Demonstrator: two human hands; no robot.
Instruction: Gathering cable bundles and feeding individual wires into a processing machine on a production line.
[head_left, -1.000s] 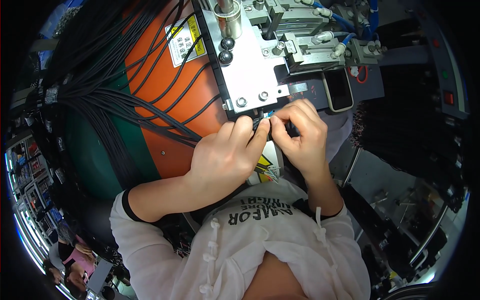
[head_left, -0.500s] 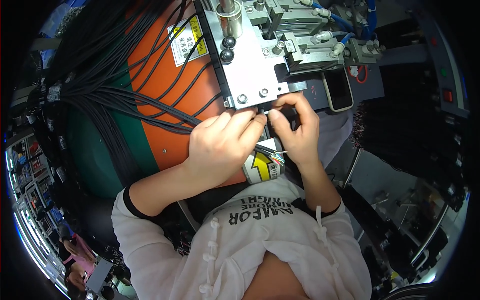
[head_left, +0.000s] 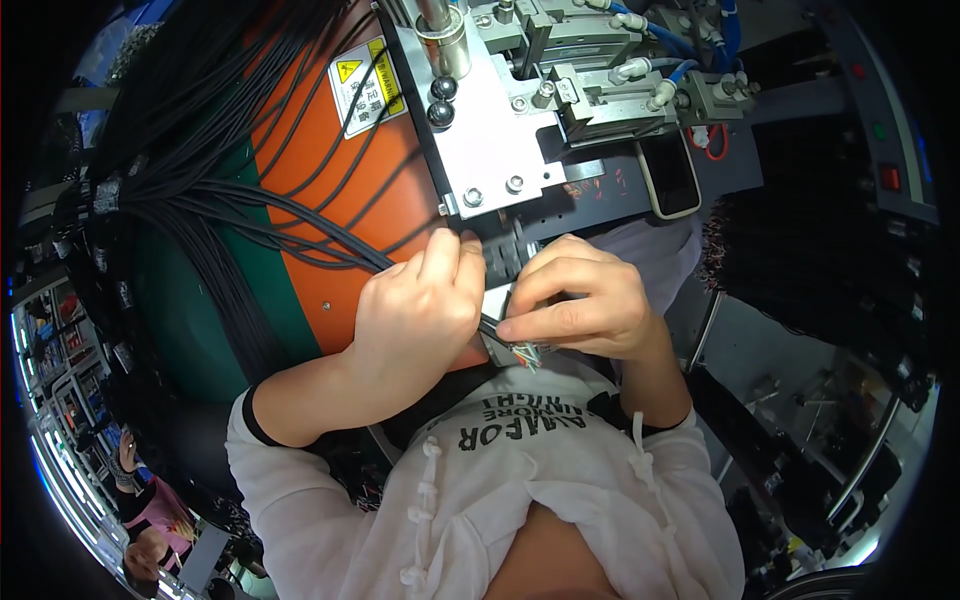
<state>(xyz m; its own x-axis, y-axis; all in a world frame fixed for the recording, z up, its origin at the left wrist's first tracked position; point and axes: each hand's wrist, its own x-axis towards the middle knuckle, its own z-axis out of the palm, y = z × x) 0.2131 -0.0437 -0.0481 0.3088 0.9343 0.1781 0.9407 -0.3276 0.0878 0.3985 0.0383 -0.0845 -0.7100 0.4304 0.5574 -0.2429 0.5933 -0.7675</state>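
Observation:
My left hand (head_left: 420, 305) is closed around black cable that runs in from the bundle on the left. Past its fingers the stripped cable end (head_left: 527, 355) emerges, with thin white, green and red wires fanned out. My right hand (head_left: 590, 300) pinches at the black cable just behind those wires, thumb and fingertips together; exactly how much it grips is partly hidden. Just beyond both hands is the dark working slot (head_left: 505, 250) of a metal fixture, below a shiny steel plate (head_left: 500, 140) with bolts.
A thick bundle of black cables (head_left: 230, 200) crosses an orange and green surface (head_left: 285, 230) on the left. Pneumatic cylinders (head_left: 620, 110) with blue hoses fill the far right side. A phone (head_left: 670, 178) lies beside them. Dark hanging cables (head_left: 820, 250) stand further right. Another person (head_left: 160, 525) is at lower left.
Both hands have drawn back from the steel plate toward my body, uncovering the dark slot. The right hand has come down to the cable end, and the coloured wires have shifted nearer me.

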